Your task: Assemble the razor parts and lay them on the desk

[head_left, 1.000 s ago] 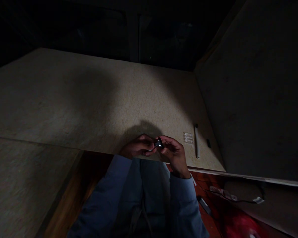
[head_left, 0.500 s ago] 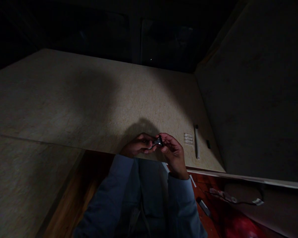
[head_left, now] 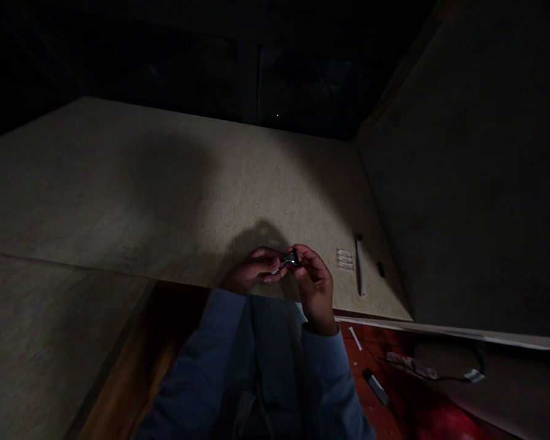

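Over the near edge of the pale table, both my hands are closed around a small razor with a dark, wide head and a shiny metal neck. My left hand pinches it by the handle, which is mostly hidden behind the fingers. At the other end, the fingers and thumb of my right hand grip the dark head. Dim light hides the finer detail of the head.
Right of my hands lie a clear ribbed plastic piece, a slim light stick with a dark end and a small black piece. A dark panel rises at the right. Below are a red floor and a cable.
My right hand has shifted slightly left along with the razor's head. The view has tilted a little; both hands keep their hold.
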`<action>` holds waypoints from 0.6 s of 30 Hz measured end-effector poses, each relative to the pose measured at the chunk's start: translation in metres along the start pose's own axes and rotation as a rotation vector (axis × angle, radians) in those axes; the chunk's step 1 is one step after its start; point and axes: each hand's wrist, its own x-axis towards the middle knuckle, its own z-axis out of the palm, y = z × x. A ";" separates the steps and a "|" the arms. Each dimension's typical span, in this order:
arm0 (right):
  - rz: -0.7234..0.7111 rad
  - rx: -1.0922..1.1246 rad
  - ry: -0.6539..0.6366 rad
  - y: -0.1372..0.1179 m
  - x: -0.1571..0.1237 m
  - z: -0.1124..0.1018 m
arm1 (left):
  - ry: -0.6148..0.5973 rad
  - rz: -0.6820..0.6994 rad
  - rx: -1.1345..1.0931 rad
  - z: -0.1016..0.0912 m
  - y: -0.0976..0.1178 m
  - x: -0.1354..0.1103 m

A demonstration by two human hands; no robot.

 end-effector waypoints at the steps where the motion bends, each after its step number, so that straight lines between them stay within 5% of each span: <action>1: -0.002 0.001 0.015 0.000 0.000 0.001 | 0.010 0.001 -0.015 0.000 -0.001 0.000; 18: -0.040 0.031 0.167 0.003 0.003 -0.012 | 0.063 -0.047 0.022 -0.004 -0.006 0.004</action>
